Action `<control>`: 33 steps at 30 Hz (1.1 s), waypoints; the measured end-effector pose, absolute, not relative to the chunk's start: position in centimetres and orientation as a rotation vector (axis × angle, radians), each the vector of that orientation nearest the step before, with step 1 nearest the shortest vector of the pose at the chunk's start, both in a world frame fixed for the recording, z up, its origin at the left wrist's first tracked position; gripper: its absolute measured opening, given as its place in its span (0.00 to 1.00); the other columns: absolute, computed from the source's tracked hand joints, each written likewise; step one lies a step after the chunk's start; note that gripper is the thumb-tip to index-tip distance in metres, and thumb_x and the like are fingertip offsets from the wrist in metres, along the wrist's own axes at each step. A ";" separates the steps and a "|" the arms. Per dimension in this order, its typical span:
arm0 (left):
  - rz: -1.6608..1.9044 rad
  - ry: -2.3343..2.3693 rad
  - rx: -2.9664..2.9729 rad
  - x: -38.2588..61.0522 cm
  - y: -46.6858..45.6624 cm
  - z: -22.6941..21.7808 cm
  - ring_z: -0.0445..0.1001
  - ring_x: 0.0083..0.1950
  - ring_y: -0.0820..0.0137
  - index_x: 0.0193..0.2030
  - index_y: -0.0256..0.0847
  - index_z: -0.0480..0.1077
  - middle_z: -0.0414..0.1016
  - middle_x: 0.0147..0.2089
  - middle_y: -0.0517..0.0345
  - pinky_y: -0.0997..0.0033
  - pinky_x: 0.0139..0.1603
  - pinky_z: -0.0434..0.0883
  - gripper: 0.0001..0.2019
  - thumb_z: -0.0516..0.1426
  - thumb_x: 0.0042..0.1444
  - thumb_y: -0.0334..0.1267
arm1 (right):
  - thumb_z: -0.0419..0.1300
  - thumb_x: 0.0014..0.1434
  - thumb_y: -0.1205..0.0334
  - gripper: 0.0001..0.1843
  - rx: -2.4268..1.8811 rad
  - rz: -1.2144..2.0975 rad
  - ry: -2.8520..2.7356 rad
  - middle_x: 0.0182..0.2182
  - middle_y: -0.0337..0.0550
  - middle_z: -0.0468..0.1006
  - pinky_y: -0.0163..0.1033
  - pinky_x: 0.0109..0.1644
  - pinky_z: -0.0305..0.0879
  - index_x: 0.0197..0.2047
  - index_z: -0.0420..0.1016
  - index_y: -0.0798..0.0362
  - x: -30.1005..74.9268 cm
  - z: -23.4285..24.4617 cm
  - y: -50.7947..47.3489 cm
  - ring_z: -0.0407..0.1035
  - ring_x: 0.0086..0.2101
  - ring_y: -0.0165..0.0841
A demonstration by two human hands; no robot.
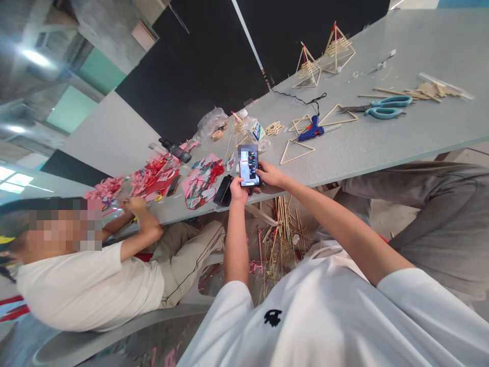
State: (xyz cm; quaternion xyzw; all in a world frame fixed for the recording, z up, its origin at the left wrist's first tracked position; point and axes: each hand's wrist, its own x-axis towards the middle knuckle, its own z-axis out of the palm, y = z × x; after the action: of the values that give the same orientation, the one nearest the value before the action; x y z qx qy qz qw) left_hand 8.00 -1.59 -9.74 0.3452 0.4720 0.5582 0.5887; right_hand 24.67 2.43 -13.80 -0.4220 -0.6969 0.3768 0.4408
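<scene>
"What were the hands doing?"

"The left hand [238, 189] was gripping a phone [249, 165] by its lower end, the thumb bent up against the edge. The right hand [270, 175] was on its right side, thumb over the lit screen. Its other fingers were mostly hidden, so I couldn't tell whether they had closed on it."

"So where was the phone?"

"Between the two hands, upright to the viewer, in front of the near edge of the grey surface [435, 46]."

"Anything close by?"

"A black case [223, 190] lay just left of the left hand. Beyond the hands was a clear plastic bottle [255, 128], tilted, with a blue and green label."

"And off to the right?"

"A triangle of thin sticks [298, 156] lay near the right hand, with a blue glue gun [312, 130] just past it. Farther right were scissors [370, 109] with light blue handles and a pile of flat sticks [433, 90]. Two stick pyramids [306, 67] with red tips stood well beyond the right hand."

"What about the left?"

"Red and pink ribbon scraps [155, 173] were heaped well left of the left hand. A seated person in a pale shirt [95, 288] worked beside them, hands raised at the edge. Below the wearer's hands, long sticks [281, 224] were bunched under the surface."
</scene>
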 end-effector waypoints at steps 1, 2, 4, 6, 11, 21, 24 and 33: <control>1.296 1.096 0.808 8.0 -1.6 -9.8 0.86 0.40 0.54 0.58 0.31 0.78 0.85 0.41 0.46 0.55 0.38 0.86 0.28 0.56 0.49 0.36 | 0.55 0.75 0.56 0.19 -1.041 0.945 -1.723 0.57 0.58 0.85 0.51 0.61 0.74 0.62 0.73 0.57 24.7 -13.8 2.5 0.80 0.52 0.46; 1.290 1.095 0.813 8.0 -1.6 -9.8 0.86 0.40 0.54 0.60 0.31 0.78 0.86 0.41 0.46 0.55 0.38 0.86 0.29 0.55 0.50 0.36 | 0.54 0.76 0.56 0.19 -1.036 0.955 -1.714 0.55 0.56 0.85 0.50 0.60 0.75 0.61 0.74 0.57 24.7 -13.8 2.5 0.81 0.50 0.45; 1.277 1.099 0.820 8.0 -1.5 -9.9 0.86 0.40 0.55 0.61 0.31 0.77 0.86 0.41 0.46 0.56 0.39 0.86 0.30 0.54 0.51 0.35 | 0.54 0.76 0.56 0.17 -1.030 0.973 -1.693 0.50 0.55 0.87 0.47 0.59 0.75 0.59 0.75 0.57 24.7 -13.7 2.4 0.80 0.46 0.42; 1.269 1.107 0.820 8.0 -1.5 -9.9 0.86 0.40 0.56 0.60 0.31 0.77 0.86 0.40 0.47 0.56 0.38 0.86 0.29 0.54 0.51 0.35 | 0.54 0.76 0.56 0.16 -1.034 0.986 -1.668 0.47 0.53 0.87 0.45 0.58 0.74 0.57 0.76 0.57 24.8 -13.5 2.3 0.80 0.45 0.41; 1.287 1.132 0.835 8.2 -1.6 -9.9 0.85 0.38 0.56 0.54 0.31 0.78 0.85 0.39 0.46 0.56 0.36 0.86 0.26 0.56 0.48 0.35 | 0.53 0.77 0.54 0.15 -1.059 1.021 -1.611 0.40 0.49 0.86 0.42 0.51 0.74 0.49 0.76 0.55 25.0 -13.0 1.8 0.78 0.38 0.38; 1.255 1.158 0.838 8.4 -1.8 -9.7 0.84 0.36 0.57 0.55 0.30 0.78 0.84 0.36 0.47 0.58 0.33 0.85 0.25 0.55 0.51 0.35 | 0.51 0.79 0.51 0.18 -1.072 1.066 -1.556 0.26 0.39 0.79 0.39 0.44 0.72 0.40 0.72 0.51 25.2 -12.8 1.6 0.74 0.30 0.35; 1.248 1.165 0.833 8.6 -1.9 -9.6 0.84 0.35 0.58 0.55 0.31 0.78 0.84 0.36 0.48 0.59 0.32 0.85 0.25 0.55 0.51 0.35 | 0.50 0.79 0.51 0.19 -1.076 1.071 -1.538 0.26 0.39 0.79 0.39 0.45 0.72 0.39 0.71 0.51 25.3 -12.7 1.5 0.74 0.30 0.36; 1.251 1.171 0.825 8.7 -2.0 -9.4 0.86 0.40 0.54 0.58 0.30 0.77 0.85 0.38 0.46 0.59 0.33 0.85 0.26 0.54 0.54 0.35 | 0.45 0.81 0.51 0.22 -1.054 1.090 -1.520 0.28 0.40 0.80 0.38 0.42 0.73 0.41 0.72 0.51 25.2 -12.6 1.3 0.75 0.29 0.35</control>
State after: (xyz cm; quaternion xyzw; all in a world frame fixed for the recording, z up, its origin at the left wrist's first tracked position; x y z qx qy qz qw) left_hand 8.74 -2.00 -9.38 0.3531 0.5012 0.5352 0.5811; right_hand 25.17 1.34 -12.65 -0.4313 -0.6221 0.4462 0.4773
